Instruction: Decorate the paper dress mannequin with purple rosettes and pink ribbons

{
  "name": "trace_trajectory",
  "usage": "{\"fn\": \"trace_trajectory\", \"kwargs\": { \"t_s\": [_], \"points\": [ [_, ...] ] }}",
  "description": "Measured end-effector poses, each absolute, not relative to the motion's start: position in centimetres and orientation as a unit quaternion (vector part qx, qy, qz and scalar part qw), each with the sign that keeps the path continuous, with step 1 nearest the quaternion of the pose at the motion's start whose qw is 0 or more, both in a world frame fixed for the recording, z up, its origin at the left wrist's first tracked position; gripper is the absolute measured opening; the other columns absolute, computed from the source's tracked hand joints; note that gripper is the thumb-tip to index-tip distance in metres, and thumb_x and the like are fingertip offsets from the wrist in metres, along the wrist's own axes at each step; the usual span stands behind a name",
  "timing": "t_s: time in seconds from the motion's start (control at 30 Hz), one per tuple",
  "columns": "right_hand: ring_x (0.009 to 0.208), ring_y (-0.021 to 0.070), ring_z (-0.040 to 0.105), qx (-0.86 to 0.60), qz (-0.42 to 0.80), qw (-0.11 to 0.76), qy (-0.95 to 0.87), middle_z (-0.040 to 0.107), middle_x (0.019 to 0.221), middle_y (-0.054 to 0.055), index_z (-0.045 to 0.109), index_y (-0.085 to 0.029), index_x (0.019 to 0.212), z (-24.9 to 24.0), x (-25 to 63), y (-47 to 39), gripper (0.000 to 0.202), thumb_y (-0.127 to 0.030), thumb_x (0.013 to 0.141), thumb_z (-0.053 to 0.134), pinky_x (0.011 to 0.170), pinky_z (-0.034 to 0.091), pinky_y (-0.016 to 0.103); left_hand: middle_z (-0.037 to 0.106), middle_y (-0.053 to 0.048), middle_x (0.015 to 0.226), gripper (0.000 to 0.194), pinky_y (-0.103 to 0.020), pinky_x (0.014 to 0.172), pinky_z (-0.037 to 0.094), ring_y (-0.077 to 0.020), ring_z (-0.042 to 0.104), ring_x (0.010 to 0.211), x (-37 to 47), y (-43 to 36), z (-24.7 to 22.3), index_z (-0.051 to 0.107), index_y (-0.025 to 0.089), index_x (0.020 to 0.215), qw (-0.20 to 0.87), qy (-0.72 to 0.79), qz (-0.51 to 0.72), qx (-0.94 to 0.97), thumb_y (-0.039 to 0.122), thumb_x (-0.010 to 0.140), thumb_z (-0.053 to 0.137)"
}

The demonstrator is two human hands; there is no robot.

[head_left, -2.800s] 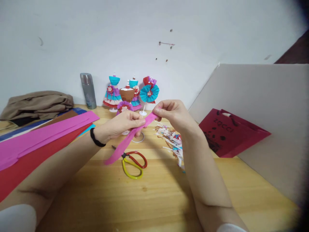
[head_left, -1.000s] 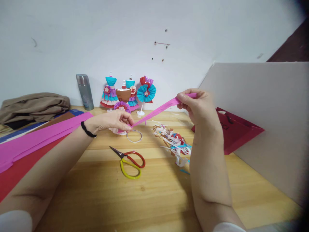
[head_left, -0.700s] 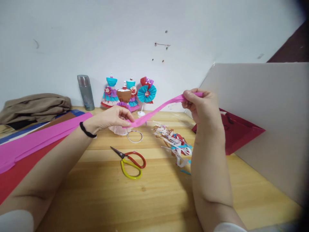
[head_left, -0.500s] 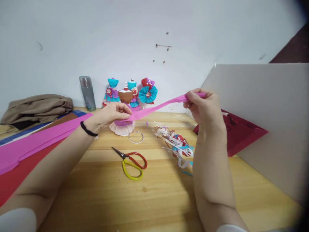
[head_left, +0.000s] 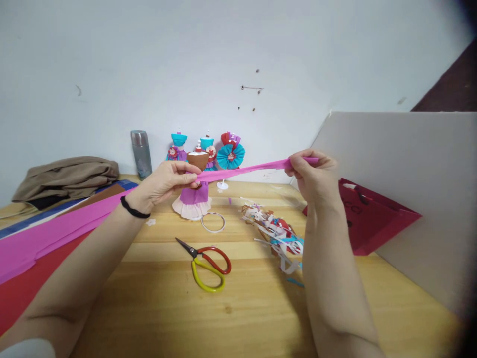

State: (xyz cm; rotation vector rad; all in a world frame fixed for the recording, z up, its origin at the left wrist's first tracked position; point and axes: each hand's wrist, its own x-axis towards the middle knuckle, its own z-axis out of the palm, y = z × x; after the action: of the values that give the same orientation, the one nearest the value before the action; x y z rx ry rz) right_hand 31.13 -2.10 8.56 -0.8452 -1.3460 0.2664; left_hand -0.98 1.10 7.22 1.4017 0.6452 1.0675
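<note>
A narrow pink paper strip (head_left: 242, 170) stretches nearly level above the table between my two hands. My left hand (head_left: 169, 181) pinches its left end, in front of a brown-topped paper figure (head_left: 198, 160) with a purple and pale pink skirt. Closed round the right end is my right hand (head_left: 315, 174), with a short tip of pink sticking out past the fingers. Below the strip, scissors with red and yellow handles (head_left: 204, 263) lie on the wooden table (head_left: 179, 318). A white ring (head_left: 213, 222) rests behind them.
Paper scraps (head_left: 278, 233) lie beside my right forearm. A red bag (head_left: 376, 219) leans by a white panel (head_left: 410, 164). Pink sheets (head_left: 67, 226), a brown cloth (head_left: 70, 176) and a flask (head_left: 141, 155) are at left. More paper figures and a blue rosette (head_left: 231, 156) stand behind.
The strip is now straighter and narrower between my hands, and my left hand has moved slightly left. The whole view has shifted, so the table items appear lower.
</note>
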Motion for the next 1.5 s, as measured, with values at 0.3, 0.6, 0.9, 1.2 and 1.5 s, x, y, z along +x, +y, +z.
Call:
{"fn": "trace_trajectory", "kwargs": {
  "t_s": [0.3, 0.6, 0.9, 1.2, 1.5],
  "points": [
    [0.047, 0.0124, 0.047, -0.357, 0.124, 0.703, -0.602, 0.055, 0.05, -0.002, 0.065, -0.026, 0.06, 9.1, 30.5, -2.8, 0.017, -0.026, 0.071, 0.077, 0.049, 0.039, 0.031, 0.073, -0.006, 0.084, 0.032, -0.026, 0.074, 0.052, -0.0146, 0.067, 0.079, -0.9, 1.3, 7.2, 0.073, 0.011, 0.089, 0.508, 0.33, 0.44, 0.663, 0.017, 0.06, 0.086],
    [0.046, 0.0133, 0.046, -0.386, 0.124, 0.692, -0.597, 0.053, 0.049, -0.002, 0.062, -0.027, 0.059, 9.4, 30.7, -3.1, 0.024, -0.041, 0.068, 0.081, 0.046, 0.038, 0.031, 0.07, -0.005, 0.068, 0.017, -0.021, 0.055, 0.044, -0.0081, 0.056, 0.055, -1.0, 1.0, 7.5, 0.07, 0.011, 0.076, 0.495, 0.321, 0.429, 0.684, 0.023, 0.068, 0.078],
    [0.043, 0.012, 0.043, -0.394, 0.151, 0.694, -0.583, 0.052, 0.047, -0.003, 0.062, -0.026, 0.058, 9.3, 30.9, -2.8, 0.024, -0.039, 0.064, 0.082, 0.044, 0.035, 0.03, 0.065, -0.003, 0.063, 0.026, -0.022, 0.06, 0.046, -0.0106, 0.059, 0.06, -2.0, 1.1, 7.8, 0.065, 0.012, 0.068, 0.476, 0.303, 0.3, 0.769, 0.035, 0.077, 0.074],
    [0.046, 0.0113, 0.046, -0.424, 0.202, 0.628, -0.621, 0.056, 0.048, -0.001, 0.066, -0.025, 0.057, 9.5, 29.5, -3.9, 0.025, -0.04, 0.06, 0.086, 0.042, 0.036, 0.028, 0.074, -0.005, 0.098, 0.026, -0.02, 0.075, 0.048, -0.017, 0.067, 0.089, -2.3, 1.7, 7.9, 0.076, 0.019, 0.096, 0.418, 0.278, 0.147, 0.852, 0.032, 0.074, 0.074],
    [0.047, 0.0094, 0.047, -0.423, 0.272, 0.513, -0.696, 0.056, 0.05, -0.002, 0.067, -0.024, 0.057, 9.0, 24.9, -5.1, 0.026, -0.041, 0.065, 0.084, 0.045, 0.037, 0.027, 0.075, -0.012, 0.089, 0.05, -0.021, 0.058, 0.046, -0.0163, 0.068, 0.075, 2.8, -0.8, 4.6, 0.068, 0.013, 0.113, 0.583, 0.234, 0.221, 0.746, 0.055, 0.088, 0.059]
  ]
}}
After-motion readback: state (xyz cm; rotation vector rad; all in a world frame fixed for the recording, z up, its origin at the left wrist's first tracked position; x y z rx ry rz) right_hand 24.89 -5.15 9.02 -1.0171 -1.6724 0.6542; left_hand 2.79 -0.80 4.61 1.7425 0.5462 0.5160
